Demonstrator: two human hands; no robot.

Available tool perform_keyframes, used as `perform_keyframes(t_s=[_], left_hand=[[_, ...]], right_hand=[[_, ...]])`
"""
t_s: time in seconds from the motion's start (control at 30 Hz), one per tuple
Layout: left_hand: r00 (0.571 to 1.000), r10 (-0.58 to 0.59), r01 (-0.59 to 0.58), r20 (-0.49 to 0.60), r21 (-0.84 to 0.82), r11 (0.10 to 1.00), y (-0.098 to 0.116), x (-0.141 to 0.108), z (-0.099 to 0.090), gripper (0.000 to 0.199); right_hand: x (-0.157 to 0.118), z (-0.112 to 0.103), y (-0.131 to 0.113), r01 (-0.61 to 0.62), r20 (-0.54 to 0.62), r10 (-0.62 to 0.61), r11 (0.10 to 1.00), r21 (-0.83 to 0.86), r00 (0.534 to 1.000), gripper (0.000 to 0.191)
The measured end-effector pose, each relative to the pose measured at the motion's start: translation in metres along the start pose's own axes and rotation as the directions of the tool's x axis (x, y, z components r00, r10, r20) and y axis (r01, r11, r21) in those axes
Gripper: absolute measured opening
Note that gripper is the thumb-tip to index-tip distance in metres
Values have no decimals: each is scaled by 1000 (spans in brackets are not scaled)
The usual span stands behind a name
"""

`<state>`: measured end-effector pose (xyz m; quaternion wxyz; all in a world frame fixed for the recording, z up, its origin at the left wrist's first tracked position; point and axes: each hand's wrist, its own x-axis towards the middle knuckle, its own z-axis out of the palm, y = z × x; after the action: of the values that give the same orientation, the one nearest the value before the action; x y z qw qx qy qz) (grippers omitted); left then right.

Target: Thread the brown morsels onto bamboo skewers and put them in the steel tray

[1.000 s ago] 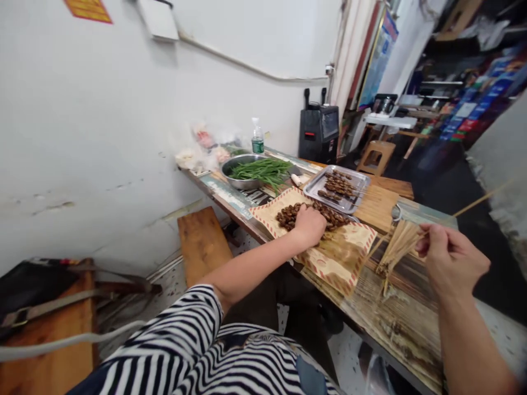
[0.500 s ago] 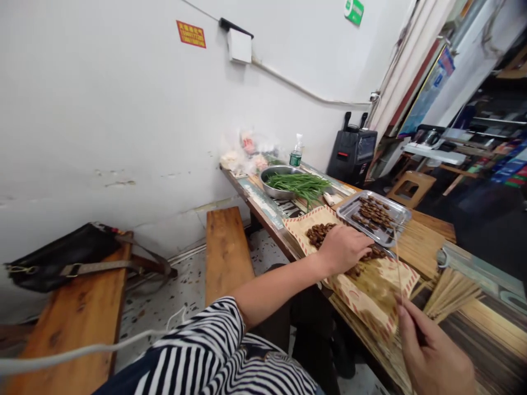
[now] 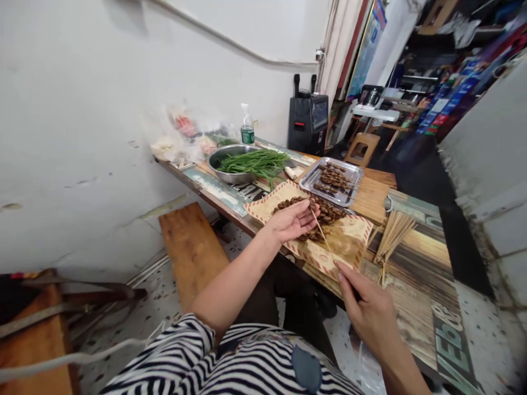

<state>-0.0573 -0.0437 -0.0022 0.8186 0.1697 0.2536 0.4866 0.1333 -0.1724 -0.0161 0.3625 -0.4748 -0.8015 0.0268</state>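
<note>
My right hand [image 3: 368, 304] pinches a thin bamboo skewer [image 3: 324, 238] near its lower end. The skewer slants up to my left hand [image 3: 291, 220], which is turned palm up. Between the left thumb and fingertips is a small brown piece that looks like a silkworm pupa [image 3: 314, 206], at the skewer's tip; whether the tip has pierced it, I cannot tell. Below the left hand, a heap of brown pupae [image 3: 329, 209] lies on cream paper with a red-striped border [image 3: 354, 241]. Behind it, a metal tray [image 3: 312, 185] bears several loaded skewers [image 3: 334, 176].
Bare bamboo skewers [image 3: 396, 233] lie bundled on the table's right. A steel bowl [image 3: 224, 174] of green stalks [image 3: 257, 163], a bottle [image 3: 247, 129] and plastic bags [image 3: 193, 137] stand further back. A black speaker-like box [image 3: 308, 123] is beyond. A wooden bench [image 3: 191, 247] sits left.
My left hand has lifted from the heap and turned palm up, with a brown pupa now at the skewer tip. My right hand has brought the skewer towards it. The view has swung right.
</note>
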Motion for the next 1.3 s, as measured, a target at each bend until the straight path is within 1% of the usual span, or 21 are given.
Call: perform_keyframes(t_s=[0.1,0.23,0.43,0.63,0.9,1.1,1.3], left_hand=[[999,1,-2,-48,-18,1000,-3,0,0,9],[996,4,-5,-84,-18,1000,-5,-1,2,10],[989,-41,32,-143,-61,998,-6,-8,12,13],[986,-81,70,-149,-79,994,-6,-12,20,14],[983,-125,109,-133,-121,987,-7,-13,22,13],[977,-141,122,-157,-127,984,-7,-15,26,14],[979,-138,119,-149,-128,985,-7,-16,28,14]], right_hand=[[-5,-3,-1,-15,-3,16,1000,6,1000,33],[-8,-7,0,-11,2,11,1000,13,1000,35],[-11,-10,2,-4,4,4,1000,23,1000,37],[-11,-10,4,8,0,-8,1000,27,1000,36],[-11,-12,4,50,-26,-50,999,10,998,33],[-14,-13,4,40,-25,-40,999,7,999,34],[-13,-15,3,40,-17,-40,999,7,999,33]])
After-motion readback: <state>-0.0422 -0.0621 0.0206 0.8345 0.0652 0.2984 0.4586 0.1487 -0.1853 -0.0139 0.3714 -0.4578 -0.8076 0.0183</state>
